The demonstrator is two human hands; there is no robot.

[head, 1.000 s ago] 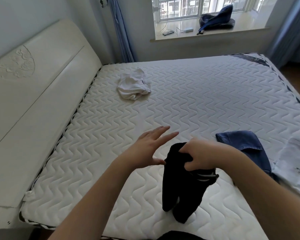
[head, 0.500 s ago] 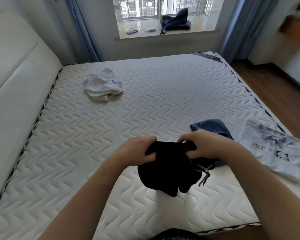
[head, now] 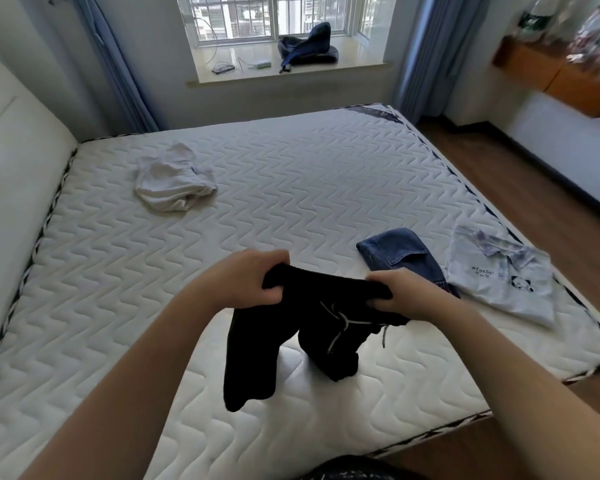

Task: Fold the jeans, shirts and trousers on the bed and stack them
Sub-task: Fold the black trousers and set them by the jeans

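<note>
Above the near part of the white quilted mattress (head: 291,188) we hold a pair of black drawstring trousers (head: 291,334) by the waistband, which runs roughly left to right between our hands. Our left hand (head: 253,282) curls its fingers over one end of the band; our right hand (head: 402,292) grips the other end. The two legs hang down toward us, their long axis near vertical, the lower ends bunching on the mattress. Just beyond the right hand lies a pair of folded blue denim jeans (head: 399,254), beside it a pale polo shirt with a panda print (head: 499,275). Far left, well apart, sits a crumpled white garment (head: 170,181).
</note>
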